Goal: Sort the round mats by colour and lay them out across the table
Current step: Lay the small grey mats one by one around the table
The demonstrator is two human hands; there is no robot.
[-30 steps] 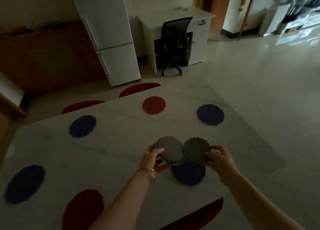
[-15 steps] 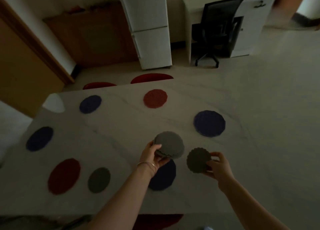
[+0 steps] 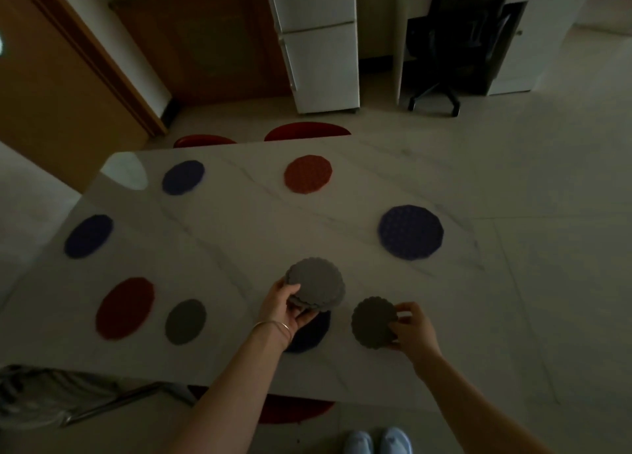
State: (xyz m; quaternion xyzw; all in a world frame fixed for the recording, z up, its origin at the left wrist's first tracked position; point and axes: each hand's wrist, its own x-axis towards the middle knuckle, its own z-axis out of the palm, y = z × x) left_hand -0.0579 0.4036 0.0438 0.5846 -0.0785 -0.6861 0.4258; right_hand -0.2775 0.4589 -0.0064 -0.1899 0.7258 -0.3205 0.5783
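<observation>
I see the pale marble-patterned desk (image 3: 239,235) filling most of the view, with round mats spread over it. Largest of these is the purple round woven mat (image 3: 410,232) toward the right, well apart from the rest. A dark red oval-looking mat (image 3: 124,308) lies near the left front edge, and just beside it rests a smaller grey round mat (image 3: 185,321). An orange-red round mat (image 3: 307,174) sits toward the far edge, a blue round mat (image 3: 183,177) at the far left corner, and another blue round mat (image 3: 89,236) along the left side. A dark navy mat (image 3: 313,330) lies partly hidden under my left forearm.

My left hand (image 3: 285,305) curls around a small stack of grey scalloped mats (image 3: 316,284), thumb on top, held above the desk. My right hand (image 3: 412,327) pinches one dark grey scalloped mat (image 3: 373,322) by its right edge, just beside the stack and apart from it.
</observation>
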